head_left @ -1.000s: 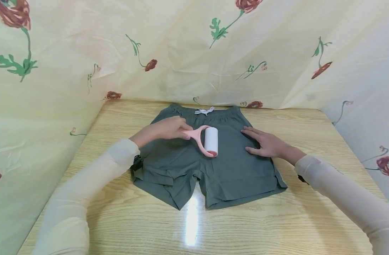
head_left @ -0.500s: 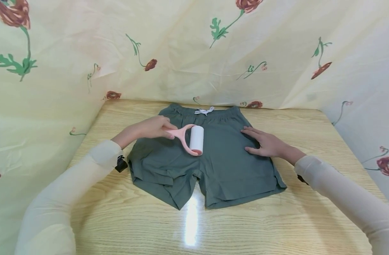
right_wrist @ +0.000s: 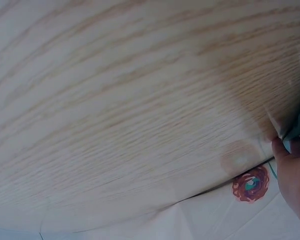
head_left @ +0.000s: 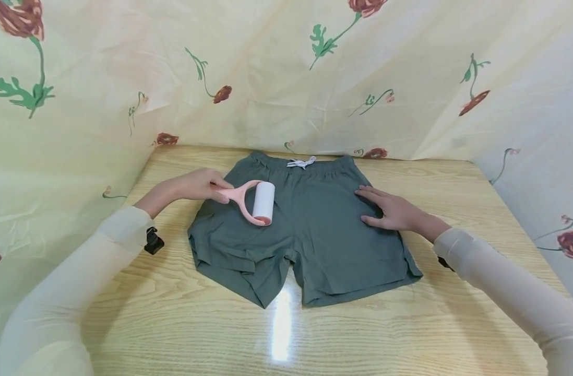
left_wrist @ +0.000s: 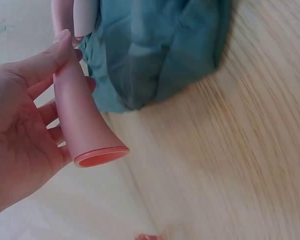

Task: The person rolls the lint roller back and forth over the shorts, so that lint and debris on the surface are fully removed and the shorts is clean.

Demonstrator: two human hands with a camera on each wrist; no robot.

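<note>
Dark green shorts (head_left: 333, 230) lie spread on the wooden table, waistband away from me, a white drawstring (head_left: 301, 163) tied at the middle. My left hand (head_left: 204, 185) grips the pink handle of a lint roller (head_left: 264, 201); its white roll sits over the upper left part of the shorts. In the left wrist view, thumb and fingers wrap the handle (left_wrist: 80, 110), whose flared hollow end points back toward the camera. My right hand (head_left: 390, 210) rests on the right side of the shorts, fingers extended on the cloth. Only its edge shows in the right wrist view.
The wooden table (head_left: 197, 334) extends around the shorts, with a bright light reflection in front of them. Flower-patterned cloth (head_left: 267, 78) hangs behind and along both sides. The left leg of the shorts is creased and partly folded near its hem.
My left hand has moved left with the lint roller, from the middle of the shorts to their left part. The right hand has stayed in place.
</note>
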